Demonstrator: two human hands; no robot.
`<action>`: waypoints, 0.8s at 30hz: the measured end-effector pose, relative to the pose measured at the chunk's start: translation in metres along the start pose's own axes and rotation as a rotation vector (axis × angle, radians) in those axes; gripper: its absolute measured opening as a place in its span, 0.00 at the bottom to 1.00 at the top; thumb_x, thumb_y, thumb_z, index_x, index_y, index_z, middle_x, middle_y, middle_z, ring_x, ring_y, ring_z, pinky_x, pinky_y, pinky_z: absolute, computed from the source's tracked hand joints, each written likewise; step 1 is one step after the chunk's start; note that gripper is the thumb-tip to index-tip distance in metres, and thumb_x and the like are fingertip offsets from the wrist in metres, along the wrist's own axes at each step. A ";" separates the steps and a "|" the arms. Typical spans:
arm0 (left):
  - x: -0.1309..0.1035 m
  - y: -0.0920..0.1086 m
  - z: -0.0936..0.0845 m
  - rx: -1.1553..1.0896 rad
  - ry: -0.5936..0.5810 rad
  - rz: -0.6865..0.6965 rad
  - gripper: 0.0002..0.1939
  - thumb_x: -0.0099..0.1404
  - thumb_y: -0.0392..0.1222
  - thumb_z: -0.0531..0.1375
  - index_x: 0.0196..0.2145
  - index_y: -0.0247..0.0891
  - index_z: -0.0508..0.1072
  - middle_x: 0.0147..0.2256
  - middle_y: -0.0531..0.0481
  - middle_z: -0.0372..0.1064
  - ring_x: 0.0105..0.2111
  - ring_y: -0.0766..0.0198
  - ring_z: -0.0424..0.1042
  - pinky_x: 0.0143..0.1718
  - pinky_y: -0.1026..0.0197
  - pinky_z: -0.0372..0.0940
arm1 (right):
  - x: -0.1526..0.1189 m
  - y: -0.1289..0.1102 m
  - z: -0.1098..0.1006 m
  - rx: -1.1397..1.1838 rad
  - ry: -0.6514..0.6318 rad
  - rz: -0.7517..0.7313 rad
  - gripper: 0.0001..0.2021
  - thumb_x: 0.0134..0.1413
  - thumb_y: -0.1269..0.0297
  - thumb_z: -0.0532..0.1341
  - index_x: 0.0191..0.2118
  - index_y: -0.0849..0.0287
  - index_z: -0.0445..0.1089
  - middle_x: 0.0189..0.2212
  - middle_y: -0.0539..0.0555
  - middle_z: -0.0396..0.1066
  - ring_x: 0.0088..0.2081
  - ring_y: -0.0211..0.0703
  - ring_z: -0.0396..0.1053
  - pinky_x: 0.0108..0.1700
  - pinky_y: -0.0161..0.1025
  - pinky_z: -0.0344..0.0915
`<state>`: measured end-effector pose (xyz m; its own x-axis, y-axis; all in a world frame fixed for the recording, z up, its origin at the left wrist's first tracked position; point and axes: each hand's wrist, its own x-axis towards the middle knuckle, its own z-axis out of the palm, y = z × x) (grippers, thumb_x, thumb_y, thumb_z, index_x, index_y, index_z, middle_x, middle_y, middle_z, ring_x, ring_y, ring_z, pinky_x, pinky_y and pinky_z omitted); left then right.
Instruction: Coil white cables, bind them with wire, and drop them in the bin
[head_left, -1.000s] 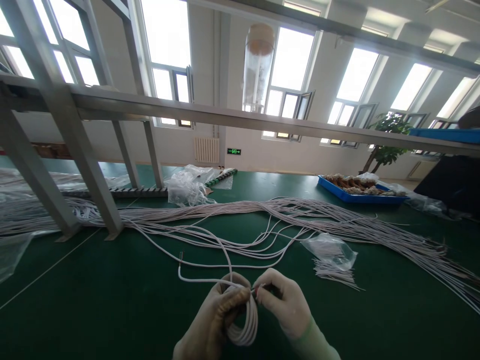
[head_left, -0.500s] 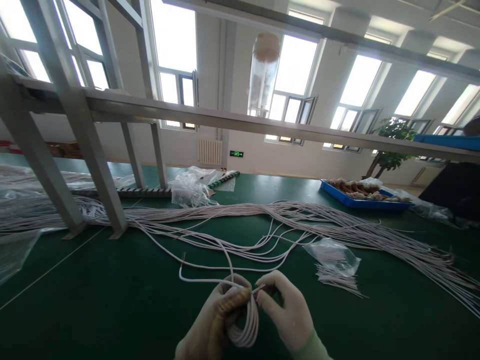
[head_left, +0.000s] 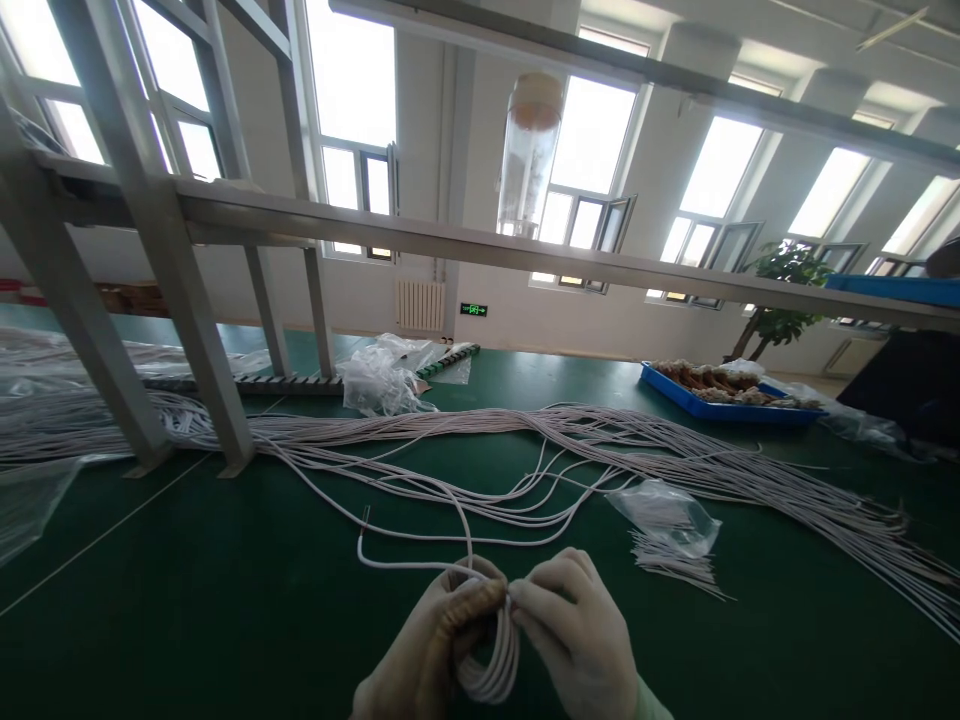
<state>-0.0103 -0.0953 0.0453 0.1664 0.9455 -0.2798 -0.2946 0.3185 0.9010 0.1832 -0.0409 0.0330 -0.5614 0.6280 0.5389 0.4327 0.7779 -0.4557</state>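
Note:
A coil of white cable hangs from my gloved left hand, whose thumb and fingers are wrapped round its top. One cable end with bare wire tips sticks out to the left on the bench. My gloved right hand pinches at the coil's right side, close to the left thumb. A thin tie showed at these right fingertips a moment ago; now the fingers mostly hide it. Right of that hand lie several thin short ties, partly under a clear plastic bag.
A long bundle of white cables runs across the green bench. Metal uprights stand at left, carrying a shelf bar with a clear bottle. A blue tray of brownish parts sits at back right, crumpled plastic behind the cables.
My right hand has turned and its fingers have closed in against the coil, covering the thin tie ends seen before. The left hand keeps its hold on the coil.

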 end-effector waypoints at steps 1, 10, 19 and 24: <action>0.000 0.000 0.000 0.014 -0.009 -0.023 0.27 0.54 0.51 0.72 0.48 0.37 0.73 0.45 0.42 0.71 0.51 0.45 0.69 0.58 0.41 0.58 | 0.002 0.004 -0.003 -0.034 -0.022 -0.042 0.08 0.60 0.72 0.58 0.41 0.54 0.72 0.39 0.57 0.69 0.36 0.49 0.65 0.32 0.43 0.65; 0.007 0.000 0.003 -0.195 -0.192 -0.078 0.27 0.53 0.50 0.73 0.46 0.36 0.71 0.41 0.46 0.69 0.45 0.53 0.70 0.53 0.49 0.62 | 0.023 0.012 -0.030 -0.227 -0.490 -0.230 0.04 0.59 0.69 0.58 0.38 0.57 0.69 0.39 0.56 0.68 0.36 0.47 0.61 0.37 0.45 0.61; 0.006 0.013 0.024 0.442 -0.015 0.026 0.19 0.55 0.48 0.70 0.41 0.39 0.72 0.43 0.46 0.72 0.44 0.50 0.69 0.45 0.50 0.65 | 0.023 0.000 -0.020 0.712 -0.594 0.919 0.07 0.57 0.68 0.53 0.27 0.58 0.62 0.20 0.45 0.56 0.21 0.36 0.54 0.24 0.33 0.53; 0.008 0.014 0.022 0.243 0.012 -0.001 0.21 0.55 0.51 0.71 0.40 0.38 0.71 0.41 0.44 0.72 0.42 0.50 0.71 0.46 0.47 0.66 | 0.017 0.013 -0.024 0.630 -0.434 0.682 0.07 0.61 0.62 0.56 0.36 0.59 0.68 0.27 0.49 0.65 0.26 0.39 0.61 0.29 0.36 0.62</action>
<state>0.0079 -0.0843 0.0633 0.1552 0.9463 -0.2837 -0.0591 0.2956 0.9535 0.1962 -0.0200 0.0528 -0.5956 0.7725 -0.2201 0.3763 0.0262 -0.9261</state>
